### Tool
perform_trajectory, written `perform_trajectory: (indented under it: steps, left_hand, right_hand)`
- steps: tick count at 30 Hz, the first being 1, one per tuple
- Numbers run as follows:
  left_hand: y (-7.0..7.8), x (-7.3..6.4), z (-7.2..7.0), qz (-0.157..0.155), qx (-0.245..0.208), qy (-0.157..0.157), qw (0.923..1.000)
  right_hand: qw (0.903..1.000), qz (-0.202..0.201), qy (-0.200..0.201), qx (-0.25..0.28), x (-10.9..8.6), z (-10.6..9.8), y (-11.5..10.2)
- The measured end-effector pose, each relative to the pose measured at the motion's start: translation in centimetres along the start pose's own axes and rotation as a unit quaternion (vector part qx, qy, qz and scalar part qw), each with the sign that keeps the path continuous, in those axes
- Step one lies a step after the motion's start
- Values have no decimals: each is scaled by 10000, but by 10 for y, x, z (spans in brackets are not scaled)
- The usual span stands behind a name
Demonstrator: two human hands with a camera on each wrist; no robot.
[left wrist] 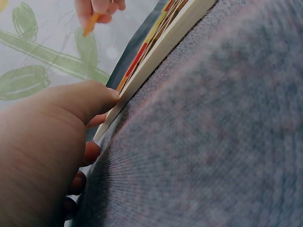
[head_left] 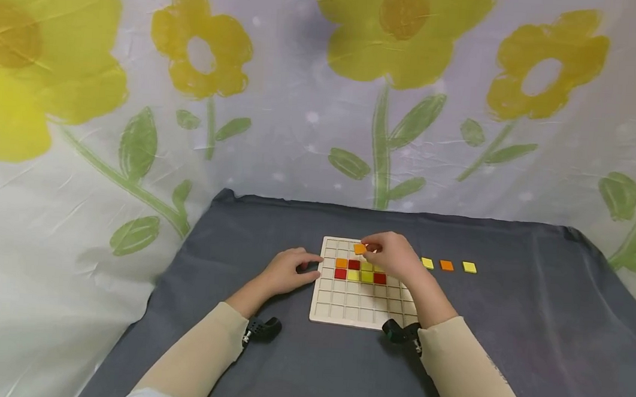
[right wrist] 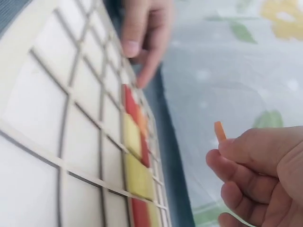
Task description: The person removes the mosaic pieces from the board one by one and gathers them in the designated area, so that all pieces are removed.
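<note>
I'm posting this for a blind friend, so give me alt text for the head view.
A person's right hand pinches an orange square tile above a pale gridded board, while the left hand touches its left edge. Red, yellow and orange tiles sit on the grid, and three loose tiles lie to the right on dark gray cloth.

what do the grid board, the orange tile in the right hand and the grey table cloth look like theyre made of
Grid board: probably wood or plywood, matte, judging by its pale, uncoated-looking edge.
Orange tile in the right hand: perhaps painted wood or plastic; it is thin and evenly coloured, but its finish is unclear.
Grey table cloth: likely matte fabric, given its soft creases.
</note>
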State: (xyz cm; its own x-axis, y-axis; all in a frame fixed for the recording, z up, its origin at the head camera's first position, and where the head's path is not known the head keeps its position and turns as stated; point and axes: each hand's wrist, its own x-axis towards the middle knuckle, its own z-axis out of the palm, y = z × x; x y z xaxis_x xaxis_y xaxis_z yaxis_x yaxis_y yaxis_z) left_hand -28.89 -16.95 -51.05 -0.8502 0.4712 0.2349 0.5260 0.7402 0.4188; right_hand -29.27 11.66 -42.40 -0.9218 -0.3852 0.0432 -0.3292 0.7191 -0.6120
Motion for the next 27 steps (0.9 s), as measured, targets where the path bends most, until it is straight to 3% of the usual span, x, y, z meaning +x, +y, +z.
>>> perform_trajectory:
  steps: [11, 27]
  left_hand:
    - [-7, -14, -2, -82, -36, 7, 10000]
    - [-5, -14, -4, -122, -76, -24, 9999]
  right_hand:
    - [9990, -48, 90, 441, -8, -22, 17]
    - [9932, 848, 455, 649, -32, -67, 59]
